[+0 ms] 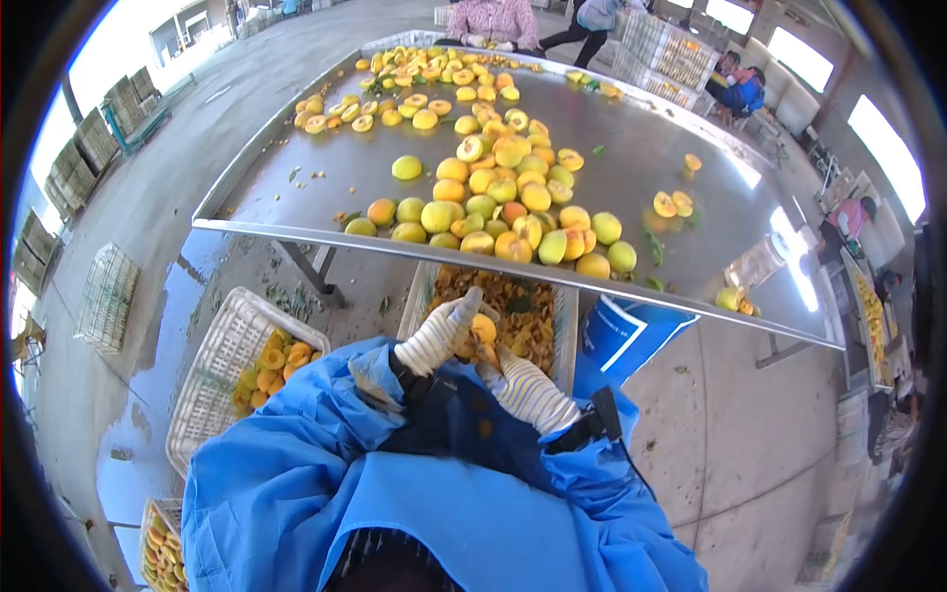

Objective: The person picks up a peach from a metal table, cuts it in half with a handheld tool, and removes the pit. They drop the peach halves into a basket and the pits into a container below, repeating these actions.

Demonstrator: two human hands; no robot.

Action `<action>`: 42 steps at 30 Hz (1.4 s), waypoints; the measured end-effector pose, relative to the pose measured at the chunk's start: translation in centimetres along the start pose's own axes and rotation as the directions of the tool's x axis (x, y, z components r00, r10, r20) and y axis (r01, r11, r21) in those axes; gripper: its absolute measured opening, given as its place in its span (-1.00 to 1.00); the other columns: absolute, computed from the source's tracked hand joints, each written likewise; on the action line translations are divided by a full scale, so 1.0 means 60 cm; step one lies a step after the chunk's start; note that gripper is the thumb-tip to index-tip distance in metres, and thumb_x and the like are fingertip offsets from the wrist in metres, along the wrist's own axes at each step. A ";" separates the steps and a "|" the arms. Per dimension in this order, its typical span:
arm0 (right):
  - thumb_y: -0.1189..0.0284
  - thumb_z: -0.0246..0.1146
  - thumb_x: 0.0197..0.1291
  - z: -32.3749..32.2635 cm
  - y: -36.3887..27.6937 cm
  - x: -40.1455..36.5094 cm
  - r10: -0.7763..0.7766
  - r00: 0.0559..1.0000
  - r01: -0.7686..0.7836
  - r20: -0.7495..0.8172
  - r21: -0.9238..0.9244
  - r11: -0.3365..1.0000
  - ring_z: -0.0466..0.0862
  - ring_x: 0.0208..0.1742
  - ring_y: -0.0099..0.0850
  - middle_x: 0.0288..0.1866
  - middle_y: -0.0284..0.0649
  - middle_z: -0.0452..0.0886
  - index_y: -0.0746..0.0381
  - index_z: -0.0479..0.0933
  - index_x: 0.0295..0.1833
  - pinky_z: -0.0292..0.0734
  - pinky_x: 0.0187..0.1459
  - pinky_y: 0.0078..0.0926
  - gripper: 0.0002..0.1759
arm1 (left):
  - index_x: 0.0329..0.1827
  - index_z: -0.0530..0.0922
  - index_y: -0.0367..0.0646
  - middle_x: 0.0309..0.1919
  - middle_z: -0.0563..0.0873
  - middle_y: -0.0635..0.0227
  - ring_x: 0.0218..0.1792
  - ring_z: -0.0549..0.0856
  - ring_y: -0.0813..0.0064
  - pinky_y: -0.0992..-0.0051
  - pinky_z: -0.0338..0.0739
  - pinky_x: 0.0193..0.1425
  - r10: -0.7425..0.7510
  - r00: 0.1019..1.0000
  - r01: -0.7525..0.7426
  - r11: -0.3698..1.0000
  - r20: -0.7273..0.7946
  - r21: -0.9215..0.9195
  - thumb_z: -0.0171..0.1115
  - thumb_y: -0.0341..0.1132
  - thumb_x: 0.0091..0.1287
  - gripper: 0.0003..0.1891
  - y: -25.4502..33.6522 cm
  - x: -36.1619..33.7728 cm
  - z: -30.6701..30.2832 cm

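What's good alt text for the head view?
A gloved left hand holds yellow-orange fruit, the gloved right hand close beside it, near a crate of brownish-yellow pieces. Ahead, a metal table bears whole and halved fruit, with a person at its far edge; another crate of fruit stands at left.

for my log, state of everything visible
White-gloved left hand, gripping yellow-orange fruit
Striped-gloved right hand, against that fruit
Shiny metal table, strewn with whole and halved fruit
White plastic crate at left elbow, part-filled
Pale plastic crate below hands, holding brown-yellow pieces
Grey concrete floor, partly wet
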State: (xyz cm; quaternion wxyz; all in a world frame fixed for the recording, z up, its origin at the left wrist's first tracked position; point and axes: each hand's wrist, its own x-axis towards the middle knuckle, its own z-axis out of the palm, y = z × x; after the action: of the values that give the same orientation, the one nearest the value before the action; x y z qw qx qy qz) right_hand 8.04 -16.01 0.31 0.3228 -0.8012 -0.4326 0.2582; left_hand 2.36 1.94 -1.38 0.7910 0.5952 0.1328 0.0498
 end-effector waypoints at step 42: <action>-0.01 0.07 0.44 -0.008 -0.051 -0.023 -0.087 0.878 -0.477 0.470 0.874 -0.091 0.19 -0.82 -0.66 -0.68 -0.51 0.21 0.11 0.44 -0.12 0.12 -0.78 -0.67 -0.61 | 0.00 0.63 -0.25 -0.23 0.71 0.32 -0.21 0.65 0.55 0.54 0.56 -0.04 0.013 1.000 -0.008 0.955 0.015 -0.296 0.14 0.29 0.36 -0.34 0.035 -0.016 0.028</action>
State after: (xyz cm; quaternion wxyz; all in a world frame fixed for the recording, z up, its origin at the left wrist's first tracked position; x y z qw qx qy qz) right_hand 6.10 -16.05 3.06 0.6642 -0.2986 -0.0342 0.6845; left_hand 2.04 0.72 1.20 0.8720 0.4712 0.1141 0.0682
